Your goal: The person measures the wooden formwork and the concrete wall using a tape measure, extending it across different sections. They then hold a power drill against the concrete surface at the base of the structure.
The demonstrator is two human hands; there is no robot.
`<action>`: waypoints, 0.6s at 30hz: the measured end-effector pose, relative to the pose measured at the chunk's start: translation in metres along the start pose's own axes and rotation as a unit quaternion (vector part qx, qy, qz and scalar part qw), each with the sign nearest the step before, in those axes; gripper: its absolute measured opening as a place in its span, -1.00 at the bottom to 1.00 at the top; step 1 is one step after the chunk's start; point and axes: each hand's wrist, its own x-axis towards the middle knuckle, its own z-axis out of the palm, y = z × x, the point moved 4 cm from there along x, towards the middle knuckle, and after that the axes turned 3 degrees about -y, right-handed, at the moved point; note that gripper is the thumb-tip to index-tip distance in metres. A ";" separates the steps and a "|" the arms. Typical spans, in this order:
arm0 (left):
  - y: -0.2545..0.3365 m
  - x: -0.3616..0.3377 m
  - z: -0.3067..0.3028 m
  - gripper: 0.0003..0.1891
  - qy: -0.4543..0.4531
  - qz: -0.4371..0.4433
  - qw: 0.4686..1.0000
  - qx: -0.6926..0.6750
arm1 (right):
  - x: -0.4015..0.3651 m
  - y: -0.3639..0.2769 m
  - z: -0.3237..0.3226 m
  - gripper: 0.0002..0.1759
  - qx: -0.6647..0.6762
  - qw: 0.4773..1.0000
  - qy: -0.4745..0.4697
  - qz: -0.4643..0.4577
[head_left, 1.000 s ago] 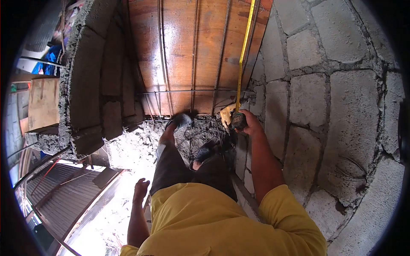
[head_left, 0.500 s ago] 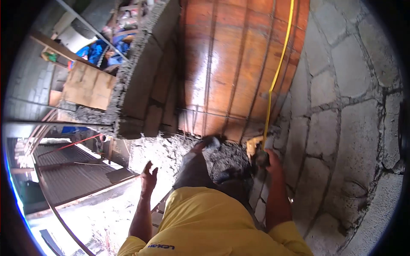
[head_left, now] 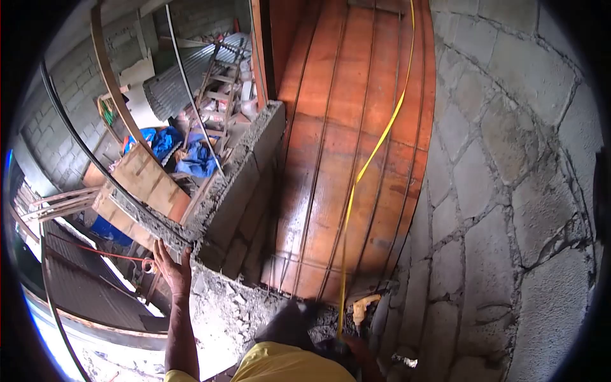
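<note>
My right hand (head_left: 361,354), partly in shadow at the bottom of the view, is closed round the dark case of a tape measure. Its yellow blade (head_left: 365,167) runs up over an orange-brown wooden panel (head_left: 318,210) crossed by thin steel bars. Fingers spread, my left hand (head_left: 172,270) is raised with its fingertips right at the end corner of a low block wall (head_left: 238,181). A yellow tool shaped like a drill (head_left: 363,310) lies close above my right hand at the panel's foot.
A tall block wall (head_left: 484,210) rises on the right. Rough rubble (head_left: 219,305) covers the ledge by my legs. At left, steel rods (head_left: 83,146) bend through the air above a corrugated roof (head_left: 89,267). Plywood (head_left: 149,175), blue tarps (head_left: 200,158) and a wooden ladder (head_left: 210,95) lie beyond.
The view has tilted up, showing more of the panel and the area beyond the low wall. My left hand has moved up to the wall's corner. My right hand keeps the tape measure.
</note>
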 end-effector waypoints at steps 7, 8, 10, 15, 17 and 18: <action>-0.040 -0.014 0.083 -0.18 -0.023 0.014 0.999 -0.036 | 0.012 0.005 -0.003 -0.69 -0.133 0.989 0.020 0.061; -0.035 -0.015 0.084 -0.19 -0.035 -0.020 0.997 -0.060 | 0.020 0.003 -0.004 -0.69 -0.129 0.988 0.023 0.078; -0.035 -0.017 0.089 -0.19 -0.073 -0.060 0.987 -0.128 | 0.040 -0.009 -0.006 -0.69 -0.127 0.986 0.030 0.105; -0.038 -0.010 0.092 -0.23 -0.095 -0.068 0.987 -0.107 | 0.078 -0.041 -0.007 -0.70 -0.143 0.979 0.040 0.140; -0.034 -0.002 0.089 -0.29 -0.109 -0.088 0.987 -0.081 | 0.088 -0.049 -0.009 -0.70 -0.155 0.977 0.039 0.142; -0.024 0.007 0.083 -0.40 -0.088 -0.087 0.989 -0.081 | 0.093 -0.051 -0.009 -0.70 -0.164 0.976 0.036 0.140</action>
